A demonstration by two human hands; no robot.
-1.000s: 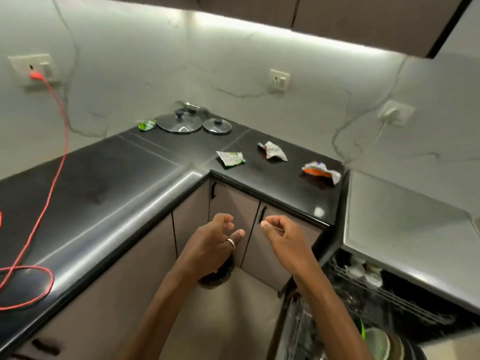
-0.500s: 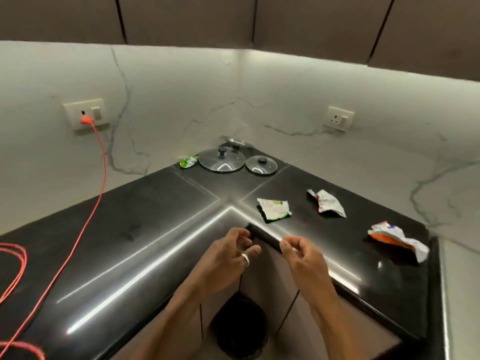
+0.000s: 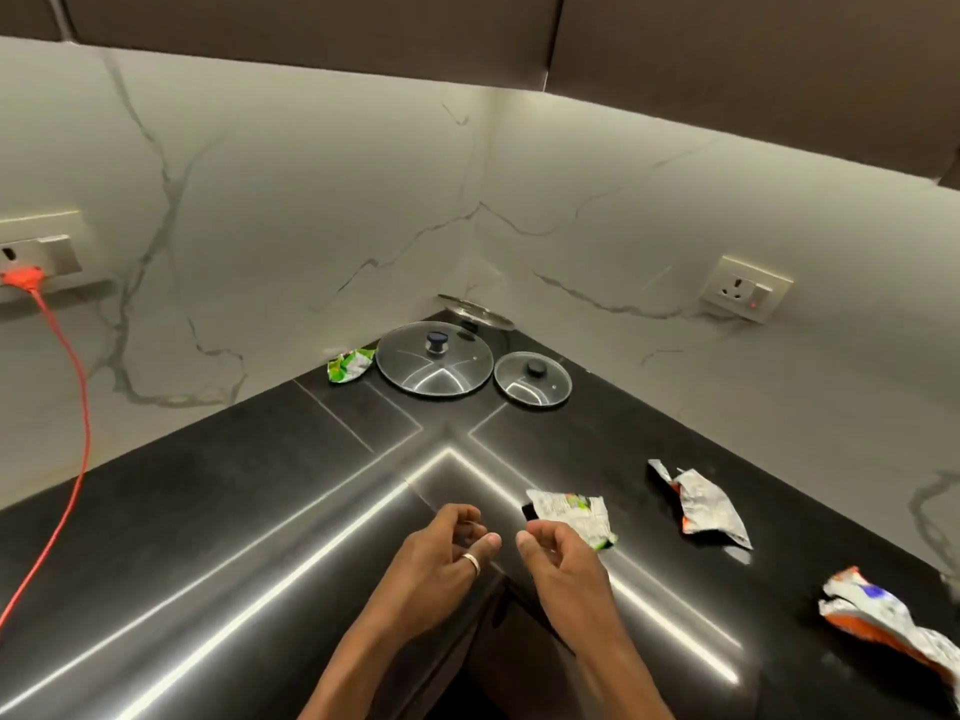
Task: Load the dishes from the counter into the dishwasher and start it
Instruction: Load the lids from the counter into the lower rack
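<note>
Left hand point(image 3: 441, 558) and right hand point(image 3: 563, 563) hang loosely curled, empty, over the counter point(image 3: 208, 537) edge. Big lid point(image 3: 434, 366) and small lid point(image 3: 532, 381) lie well back in the corner; a stretched grab could let glass slip.

The left hand point(image 3: 441, 558) and the right hand point(image 3: 563, 563) are shown bare. Each is carried on a bare forearm, the left forearm point(image 3: 363, 652) and the right forearm point(image 3: 618, 662), and both are cut off by the lower edge of the view. A single ring point(image 3: 471, 561) is worn on the left hand: a plain, narrow band of pale, silvery metal, on which a glint of light is caught. It is set low on the digit nearest the right hand; whether that digit is the thumb cannot be told. Short, pale nails are seen at the fingertips.
</note>
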